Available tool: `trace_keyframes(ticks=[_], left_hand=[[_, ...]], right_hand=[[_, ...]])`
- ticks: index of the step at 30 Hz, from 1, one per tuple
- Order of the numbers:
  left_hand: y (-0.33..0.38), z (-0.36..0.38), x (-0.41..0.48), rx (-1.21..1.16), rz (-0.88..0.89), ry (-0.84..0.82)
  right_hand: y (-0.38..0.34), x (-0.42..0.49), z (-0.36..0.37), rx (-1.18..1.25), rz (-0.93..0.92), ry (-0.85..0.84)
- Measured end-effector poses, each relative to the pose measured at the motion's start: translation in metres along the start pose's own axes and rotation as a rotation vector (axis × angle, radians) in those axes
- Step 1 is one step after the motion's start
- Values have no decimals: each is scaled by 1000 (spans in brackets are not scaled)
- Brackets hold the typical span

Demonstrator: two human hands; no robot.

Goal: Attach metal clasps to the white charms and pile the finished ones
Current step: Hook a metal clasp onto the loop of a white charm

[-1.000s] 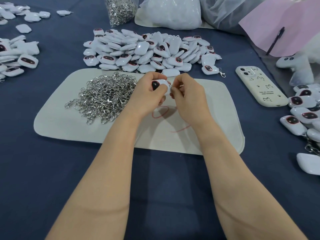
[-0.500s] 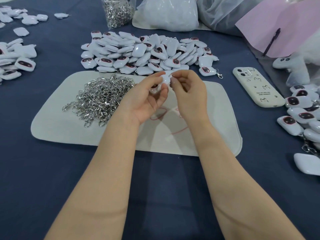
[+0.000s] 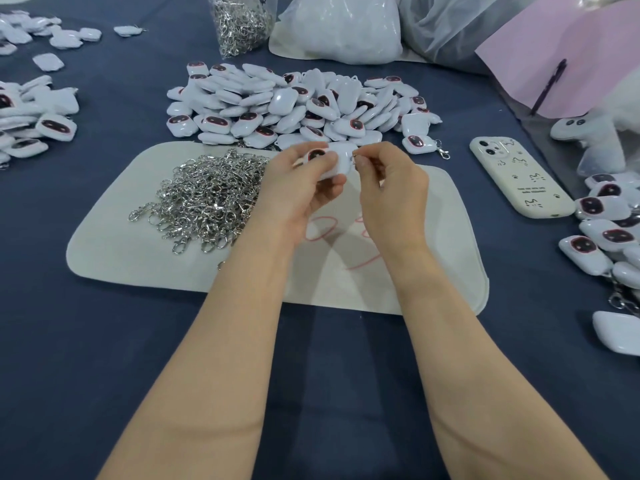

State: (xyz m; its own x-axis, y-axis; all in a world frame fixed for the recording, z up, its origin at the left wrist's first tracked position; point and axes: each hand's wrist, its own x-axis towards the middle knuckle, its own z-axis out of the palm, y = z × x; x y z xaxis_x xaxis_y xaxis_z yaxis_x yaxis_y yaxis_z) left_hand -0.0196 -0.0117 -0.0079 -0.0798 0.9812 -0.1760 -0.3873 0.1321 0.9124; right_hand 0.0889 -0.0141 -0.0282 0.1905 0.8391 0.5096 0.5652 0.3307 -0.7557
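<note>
My left hand [image 3: 298, 188] grips a white charm [image 3: 337, 159] with a dark oval face, held above the pale mat [image 3: 114, 251]. My right hand [image 3: 391, 188] pinches a small metal clasp [image 3: 355, 160] against the charm's right edge. A heap of loose silver clasps [image 3: 207, 199] lies on the mat's left half. Behind the mat spreads a big pile of white charms [image 3: 294, 102]. More charms with clasps on them lie heaped at the right edge [image 3: 609, 230], and one sits near the pile's right end [image 3: 420, 144].
A cream phone [image 3: 516, 174] lies right of the mat. A clear bag of clasps [image 3: 239, 24] and a white plastic bag [image 3: 339, 29] stand at the back. Further charms [image 3: 31, 116] lie at the left edge. A pink sheet with a pen [image 3: 550, 84] is at the far right.
Both hands stayed together over the mat. The charm has turned in my left hand, its dark face showing on top again, and the right fingers have closed in on its right edge.
</note>
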Motion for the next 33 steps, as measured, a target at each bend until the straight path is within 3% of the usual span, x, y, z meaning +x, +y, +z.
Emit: trace_keyframes(ticks=[4, 7, 11, 14, 19, 23, 27, 33], left_hand=[[2, -3, -1, 427, 305, 7], [2, -4, -2, 572, 368, 8], [4, -5, 1, 91, 3, 41], [4, -8, 5, -188, -230, 2], [3, -11, 5, -321, -414, -81], [4, -14, 5, -395, -450, -94], [4, -16, 5, -428, -443, -85], [5, -12, 5, -177, -280, -7]], right_hand=[[3, 0, 2, -98, -27, -65], [3, -1, 4, -113, -26, -135], [0, -2, 6, 22, 86, -190], [-4, 0, 6, 175, 183, -135], [-4, 2, 4, 308, 204, -15], [-3, 2, 5, 350, 226, -25], [-1, 1, 7, 215, 162, -84], [3, 0, 4, 9, -23, -97]])
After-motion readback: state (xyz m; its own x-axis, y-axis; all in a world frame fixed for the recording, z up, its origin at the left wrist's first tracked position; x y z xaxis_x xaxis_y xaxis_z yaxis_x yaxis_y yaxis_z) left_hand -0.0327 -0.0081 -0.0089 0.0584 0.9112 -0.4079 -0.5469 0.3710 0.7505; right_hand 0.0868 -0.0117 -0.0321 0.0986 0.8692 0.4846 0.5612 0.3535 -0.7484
